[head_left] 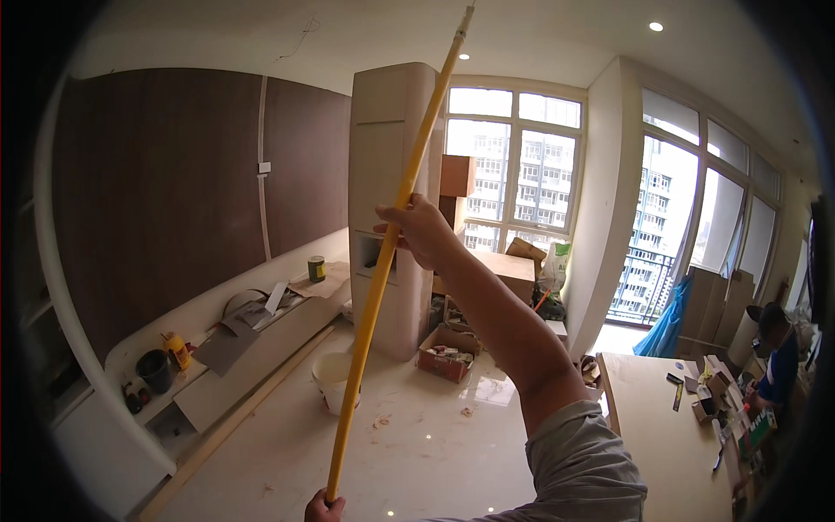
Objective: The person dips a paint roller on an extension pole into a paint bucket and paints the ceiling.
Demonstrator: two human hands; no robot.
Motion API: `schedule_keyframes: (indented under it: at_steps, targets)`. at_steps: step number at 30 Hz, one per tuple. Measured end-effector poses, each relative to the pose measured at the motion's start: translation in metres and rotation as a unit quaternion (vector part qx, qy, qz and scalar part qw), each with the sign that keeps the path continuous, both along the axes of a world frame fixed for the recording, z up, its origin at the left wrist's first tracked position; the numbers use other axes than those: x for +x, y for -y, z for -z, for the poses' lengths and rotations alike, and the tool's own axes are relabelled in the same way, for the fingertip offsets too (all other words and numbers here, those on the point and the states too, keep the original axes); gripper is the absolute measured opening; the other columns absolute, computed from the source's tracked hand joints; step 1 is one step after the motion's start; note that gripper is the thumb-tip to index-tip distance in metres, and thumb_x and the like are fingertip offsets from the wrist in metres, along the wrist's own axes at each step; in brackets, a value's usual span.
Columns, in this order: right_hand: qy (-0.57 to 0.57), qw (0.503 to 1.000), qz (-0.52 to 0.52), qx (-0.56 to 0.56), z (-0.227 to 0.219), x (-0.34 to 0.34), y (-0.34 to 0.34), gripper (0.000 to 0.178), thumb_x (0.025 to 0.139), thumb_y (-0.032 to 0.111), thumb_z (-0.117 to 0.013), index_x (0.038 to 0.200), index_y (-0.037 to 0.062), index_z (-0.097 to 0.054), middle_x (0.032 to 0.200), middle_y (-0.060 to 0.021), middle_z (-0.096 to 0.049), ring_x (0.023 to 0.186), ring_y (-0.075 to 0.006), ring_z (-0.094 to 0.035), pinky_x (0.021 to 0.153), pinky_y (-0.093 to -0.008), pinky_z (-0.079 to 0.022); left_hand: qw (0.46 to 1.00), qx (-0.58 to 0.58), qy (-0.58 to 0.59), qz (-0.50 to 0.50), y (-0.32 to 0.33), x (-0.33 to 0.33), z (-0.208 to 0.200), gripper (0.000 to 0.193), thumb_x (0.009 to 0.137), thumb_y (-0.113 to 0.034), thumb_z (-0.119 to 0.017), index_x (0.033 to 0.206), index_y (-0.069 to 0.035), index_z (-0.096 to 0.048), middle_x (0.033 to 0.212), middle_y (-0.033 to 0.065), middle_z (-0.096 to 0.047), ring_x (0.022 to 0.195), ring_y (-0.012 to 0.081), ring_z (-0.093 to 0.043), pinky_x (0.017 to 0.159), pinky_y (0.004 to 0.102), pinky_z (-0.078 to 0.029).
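A long yellow extension pole [376, 300] slants up from the lower edge toward the ceiling, leaning right at its upper end. My right hand [417, 228] is wrapped round it at about mid-height, with the arm stretched out in front of me. Lower down, my left hand [324, 507] grips the pole near the bottom of the view, only partly visible. The pole's thin, pale tip reaches the top edge, and whatever it carries there is cut off. Behind the pole, a white bucket [330, 376] stands on the tiled floor.
A cardboard box [445, 355] of odds and ends sits by the column [391, 130]. Along the left wall runs a low cabinet [230, 383] holding a can, a black bucket and a yellow bottle. At right, a person [774, 357] is beside a work table [644, 426] with tools.
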State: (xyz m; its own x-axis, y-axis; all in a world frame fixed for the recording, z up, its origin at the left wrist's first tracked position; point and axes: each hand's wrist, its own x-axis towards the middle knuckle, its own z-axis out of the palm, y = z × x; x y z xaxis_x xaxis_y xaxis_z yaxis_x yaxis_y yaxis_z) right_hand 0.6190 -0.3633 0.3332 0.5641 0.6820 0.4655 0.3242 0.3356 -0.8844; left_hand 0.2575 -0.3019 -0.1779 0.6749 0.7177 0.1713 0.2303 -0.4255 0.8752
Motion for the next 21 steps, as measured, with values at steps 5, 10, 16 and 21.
schedule_keyframes:
  at_steps: [5, 10, 16, 21]
  targets:
    - [-0.203, 0.977, -0.055, 0.015, 0.108, 0.017, -0.077, 0.045, 0.096, 0.016, -0.072, 0.131, 0.0027, -0.047, 0.1, -0.0115, -0.058, 0.091, -0.0251, -0.067, 0.083, -0.0499, -0.061, 0.962, -0.016, -0.236, -0.139, -0.022, -0.134, 0.117, 0.022, 0.092, -0.025, -0.067, 0.092, -0.003, -0.069, 0.077, 0.0191, -0.069, 0.072, 0.0313, -0.066, 0.07, 0.0459, -0.053]
    - [-0.355, 0.926, -0.117, -0.058, 0.272, -0.002, -0.163, 0.021, 0.097, 0.01, -0.068, 0.11, 0.0049, -0.052, 0.094, -0.0106, -0.057, 0.082, -0.0268, -0.066, 0.082, -0.049, -0.061, 0.924, -0.144, -0.315, -0.165, -0.07, -0.236, 0.142, 0.021, 0.09, -0.025, -0.069, 0.094, -0.004, -0.072, 0.08, 0.0176, -0.07, 0.073, 0.0306, -0.068, 0.069, 0.0467, -0.052]
    - [-0.541, 0.82, -0.074, -0.172, 0.441, -0.054, -0.247, 0.027, 0.099, 0.01, -0.066, 0.116, 0.0041, -0.047, 0.099, -0.011, -0.049, 0.088, -0.0283, -0.06, 0.086, -0.0489, -0.06, 0.946, -0.096, -0.302, -0.064, -0.162, -0.262, 0.102, 0.037, 0.082, -0.04, -0.079, 0.081, -0.003, -0.075, 0.068, 0.0152, -0.069, 0.066, 0.0278, -0.067, 0.066, 0.0447, -0.052]
    - [-0.614, 0.736, -0.046, -0.281, 0.527, -0.091, -0.285, 0.028, 0.105, 0.02, -0.059, 0.122, 0.0065, -0.041, 0.102, -0.0131, -0.055, 0.095, -0.0313, -0.063, 0.091, -0.0506, -0.057, 0.906, -0.134, -0.4, -0.023, -0.232, -0.269, 0.046, 0.049, 0.076, -0.051, -0.081, 0.088, -0.004, -0.078, 0.073, 0.019, -0.07, 0.069, 0.0327, -0.068, 0.069, 0.0434, -0.055]
